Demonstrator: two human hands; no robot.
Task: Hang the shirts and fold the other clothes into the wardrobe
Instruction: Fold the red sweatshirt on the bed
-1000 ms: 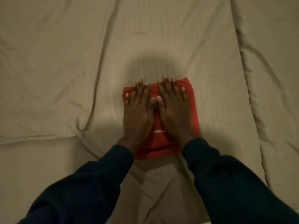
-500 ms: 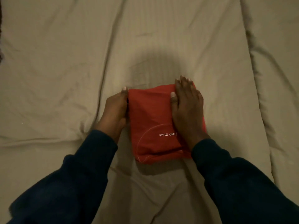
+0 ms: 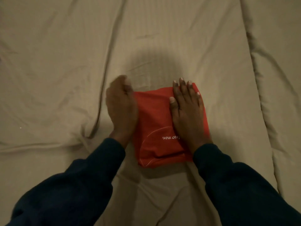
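from where i sit, the red garment (image 3: pixel 160 126) is already folded down into a small, thick rectangle and lies on the beige bedsheet (image 3: pixel 65 62), right in the middle of my view. so the folding of this one piece looks close to done; i judge what is left is a last tidy of its left edge, then lifting it and carrying it to the wardrobe, which is nowhere in view. i see no shirts, hangers or other clothes here, so i can't say how much of the whole job remains beyond this piece.

my right hand (image 3: pixel 187 110) lies flat on the right half of the garment, fingers straight and together, pressing it down onto the bed. my left hand (image 3: pixel 122 108) is at the garment's left edge, touching or just overlapping it; it is blurred, the fingers seem curled downward, and i cannot tell whether they pinch the cloth or only brush it. dark sleeves (image 3: pixel 236 185) cover both arms to the wrists.

compared with a second ago, both palms no longer sit side by side on top of the bundle: the left one has slid off to the side, uncovering the middle with its small white lettering and curved line. against half a second ago, the right hand has hardly shifted, while the left has risen a little and moved toward the far corner. the garment itself sits in the same spot.
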